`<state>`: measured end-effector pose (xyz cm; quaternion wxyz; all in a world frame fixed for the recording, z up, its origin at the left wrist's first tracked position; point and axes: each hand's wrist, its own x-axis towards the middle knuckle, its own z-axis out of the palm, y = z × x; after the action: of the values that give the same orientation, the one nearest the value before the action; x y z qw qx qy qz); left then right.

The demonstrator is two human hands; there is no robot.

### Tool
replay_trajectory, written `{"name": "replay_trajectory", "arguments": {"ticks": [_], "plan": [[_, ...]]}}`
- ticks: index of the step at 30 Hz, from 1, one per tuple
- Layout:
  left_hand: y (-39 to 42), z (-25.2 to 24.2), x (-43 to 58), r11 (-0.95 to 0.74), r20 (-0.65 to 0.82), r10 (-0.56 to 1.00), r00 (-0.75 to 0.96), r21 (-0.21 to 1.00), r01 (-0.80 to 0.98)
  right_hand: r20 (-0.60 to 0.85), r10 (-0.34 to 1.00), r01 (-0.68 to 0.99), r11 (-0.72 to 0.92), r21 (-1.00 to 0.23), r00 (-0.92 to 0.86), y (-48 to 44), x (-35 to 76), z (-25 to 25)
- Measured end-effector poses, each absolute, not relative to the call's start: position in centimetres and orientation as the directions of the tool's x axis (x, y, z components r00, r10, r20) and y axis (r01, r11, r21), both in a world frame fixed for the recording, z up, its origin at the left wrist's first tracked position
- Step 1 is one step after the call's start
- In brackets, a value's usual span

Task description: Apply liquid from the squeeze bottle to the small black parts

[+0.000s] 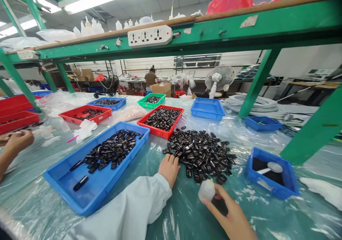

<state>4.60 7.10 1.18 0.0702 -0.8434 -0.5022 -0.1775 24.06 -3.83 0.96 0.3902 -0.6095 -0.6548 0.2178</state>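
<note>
A loose heap of small black parts (201, 152) lies on the plastic-covered table. At the heap's near left edge rests my left hand (169, 168), its fingers bent together and their tips by the parts; whether it holds one is hidden. My right hand (227, 206) grips a small translucent white bottle (206, 190) between thumb and fingers, just in front of the heap. To the left, a large blue tray (62, 192) holds more black parts (113, 149). Behind the heap, a red tray (162, 134) is full of similar pieces.
Another person's hand (20, 141) is at the far left. A blue bin (275, 189) with black material and a white scoop (274, 167) sits right. Farther back are a blue tray (207, 113), a green tray (151, 105) and a green shelf frame (256, 83).
</note>
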Motion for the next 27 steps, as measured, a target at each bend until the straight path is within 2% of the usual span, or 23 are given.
{"name": "replay_trajectory", "arguments": {"ticks": [8,18,27], "plan": [[7.2,0.4,2.1,-0.481,0.396,0.836,0.381,0.194,0.855,0.257,0.966,0.664,0.192,-0.723,0.000,-4.1,24.0,1.2],[9.1,0.2,1.5,-0.471,0.391,0.853,0.345,0.294,0.832,0.252,0.968,0.681,0.189,-0.708,-0.006,-4.3,23.5,1.9],[9.4,-1.2,0.3,-0.449,0.444,0.868,0.223,0.509,0.735,0.237,0.972,0.690,0.173,-0.703,-0.003,-4.5,23.7,2.5]]}}
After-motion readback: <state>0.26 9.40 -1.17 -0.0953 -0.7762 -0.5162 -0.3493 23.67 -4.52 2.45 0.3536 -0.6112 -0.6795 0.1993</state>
